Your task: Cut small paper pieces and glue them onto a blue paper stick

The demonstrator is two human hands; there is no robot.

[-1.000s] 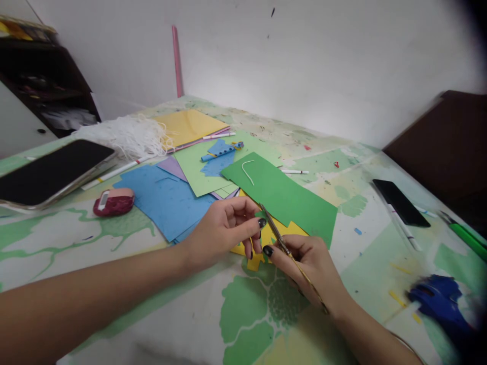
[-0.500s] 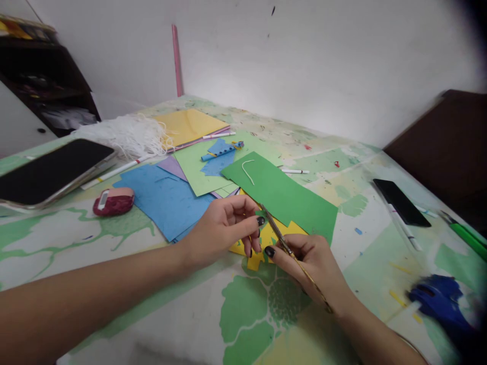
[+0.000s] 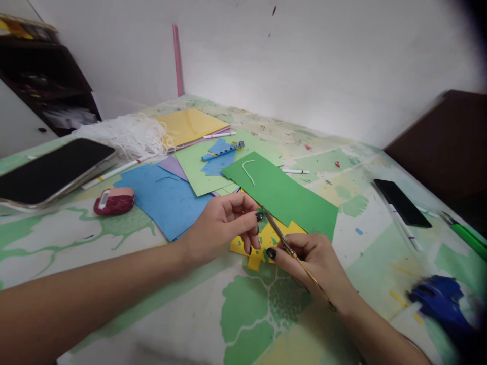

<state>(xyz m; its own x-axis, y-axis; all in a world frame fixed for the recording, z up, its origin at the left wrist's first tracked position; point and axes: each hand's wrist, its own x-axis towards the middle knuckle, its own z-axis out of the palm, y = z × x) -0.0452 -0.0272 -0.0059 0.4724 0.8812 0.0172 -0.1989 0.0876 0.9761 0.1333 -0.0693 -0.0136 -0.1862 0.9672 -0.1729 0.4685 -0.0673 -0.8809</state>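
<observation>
My right hand (image 3: 308, 261) is closed around a pair of scissors (image 3: 283, 238) with gold-coloured handles, their blades pointing up and away to the left. The blade tips are at the fingertips of my left hand (image 3: 236, 223), which is pinched on a small piece of green paper (image 3: 260, 209), mostly hidden by the fingers. Beneath both hands lies cut yellow paper (image 3: 299, 228) with small green scraps scattered on it. Just beyond, a green paper sheet (image 3: 292, 190) carries a short curved white string (image 3: 248, 172).
Blue paper (image 3: 163, 197), a blue paper roll (image 3: 218, 153) and yellow sheets (image 3: 196, 121) lie further back. White string (image 3: 129, 134), a large phone (image 3: 57, 170) and a maroon case (image 3: 114, 201) are left. A dark phone (image 3: 401, 202) and a blue glue gun (image 3: 437, 299) are right.
Almost nothing differs. My left fingertips have shifted very slightly, and the scissors stay beside them at nearly the same angle.
</observation>
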